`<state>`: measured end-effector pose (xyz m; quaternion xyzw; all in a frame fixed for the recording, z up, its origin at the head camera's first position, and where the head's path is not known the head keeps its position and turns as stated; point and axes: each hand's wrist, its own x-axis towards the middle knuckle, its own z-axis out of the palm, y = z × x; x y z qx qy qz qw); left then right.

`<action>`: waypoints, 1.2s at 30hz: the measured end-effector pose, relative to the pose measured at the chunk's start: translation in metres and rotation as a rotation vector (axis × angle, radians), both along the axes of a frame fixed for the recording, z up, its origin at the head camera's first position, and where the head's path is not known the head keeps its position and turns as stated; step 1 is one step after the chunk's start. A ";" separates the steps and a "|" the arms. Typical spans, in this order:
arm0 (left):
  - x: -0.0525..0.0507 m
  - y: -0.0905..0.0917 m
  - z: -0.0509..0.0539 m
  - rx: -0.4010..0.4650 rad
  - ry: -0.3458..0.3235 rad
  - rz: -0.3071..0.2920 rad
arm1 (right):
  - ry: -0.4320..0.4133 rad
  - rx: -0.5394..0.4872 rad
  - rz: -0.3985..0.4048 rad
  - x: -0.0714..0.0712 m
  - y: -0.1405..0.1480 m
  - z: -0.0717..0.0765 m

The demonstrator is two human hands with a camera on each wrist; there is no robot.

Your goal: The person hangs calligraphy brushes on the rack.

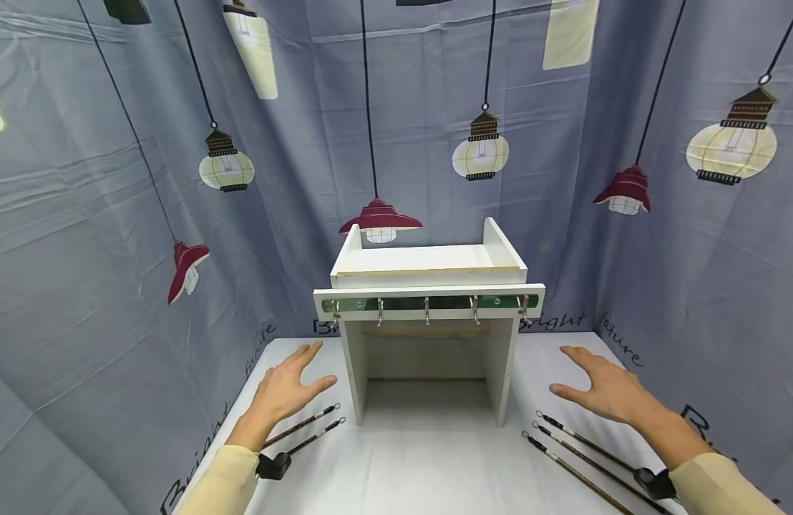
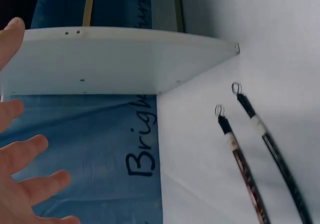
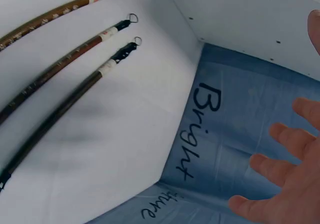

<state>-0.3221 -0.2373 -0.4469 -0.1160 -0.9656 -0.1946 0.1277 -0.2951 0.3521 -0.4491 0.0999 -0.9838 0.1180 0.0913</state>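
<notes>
Over the left part of the white table, my left hand [image 1: 287, 390] hovers with fingers spread and holds nothing. Close by lie two slim utensils with wire loops at their ends: a patterned brown handle [image 1: 303, 425] and a dark handle [image 1: 315, 436] that leads to a black scoop-like head [image 1: 274, 466]. My right hand [image 1: 609, 390], likewise spread and holding nothing, is above the right side. Below it lie three more looped handles: a golden-brown one [image 3: 47, 21], a reddish-brown one [image 3: 65, 62] and a dark one [image 3: 55, 116]. My sleeve partly hides a black ladle-like head [image 1: 657, 485].
Between the hands stands a white rack [image 1: 354, 372] with an open tray [image 1: 429, 257] on top. Across its front runs a green strip [image 1: 403, 303] with several metal hooks [image 1: 426, 311]. A blue-grey curtain [image 1: 293, 214] printed with lamps surrounds the white table [image 1: 429, 458].
</notes>
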 end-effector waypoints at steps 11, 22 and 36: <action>-0.007 0.015 -0.017 0.217 0.004 -0.013 | -0.004 -0.121 0.010 0.003 0.001 -0.026; -0.011 0.030 -0.022 0.297 0.036 -0.042 | -0.070 -0.131 -0.054 0.008 0.003 -0.044; -0.017 0.042 -0.025 0.354 0.045 -0.043 | -0.093 -0.154 -0.053 0.013 0.008 -0.061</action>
